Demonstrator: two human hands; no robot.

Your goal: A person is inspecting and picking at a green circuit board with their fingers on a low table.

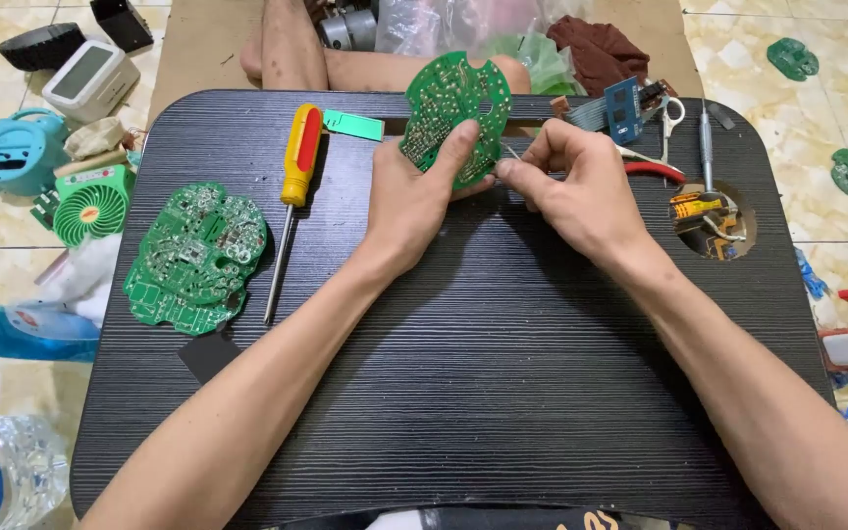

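- mostly a two-hand job: left hand (pixel 414 196) grips a round green circuit board (pixel 455 103) by its lower edge, thumb across the face, board held tilted up above the far middle of the black lap desk (pixel 483 373).
- right hand (pixel 571 186) is pinched closed on a thin metal pin or wire (pixel 510 152) touching the board's right edge; too small to tell which.
- board looks light, stiff, thin; likely brittle at the notched rim, solder points prickly. best held by bare edges, not by components.
- pin looks tiny and slippery, needs a fingertip pinch.
- second green circuit board (pixel 196 257) lies flat at the desk's left, well apart.
- yellow-handled screwdriver (pixel 291 196) lies between that board and the left hand.
- red-handled cutters (pixel 655 169) and a slim tool (pixel 707 147) sit just beyond the right hand.
- small green fan (pixel 90 204) sits on the floor off the desk's left side.
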